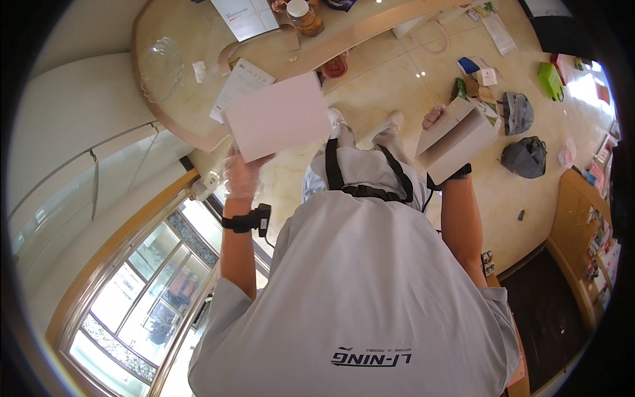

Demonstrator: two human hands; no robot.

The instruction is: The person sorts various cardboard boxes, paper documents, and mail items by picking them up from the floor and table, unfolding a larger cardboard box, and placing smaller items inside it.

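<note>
In a clear plastic glove, my left hand point(242, 172) grips the lower left edge of a flat, pale pinkish-white box or lid point(278, 118). Its plain broad face points up at me. My right hand point(434, 117), also gloved, holds an open white carton point(469, 144), tilted so that part of its hollow inside shows. Most of that hand is hidden behind the carton. The two pieces are apart, one on each side of my legs. A white printed box or booklet point(241, 87) lies on the counter, partly covered by the pale piece.
On the counter point(198, 124) are a clear glass dish point(162, 69), a lidded jar point(305, 20) and a white box point(245, 17). Dark bags point(525, 156), a green box point(549, 79) and opened packaging lie on the tiled floor. A plastic bottle point(204, 186) stands left.
</note>
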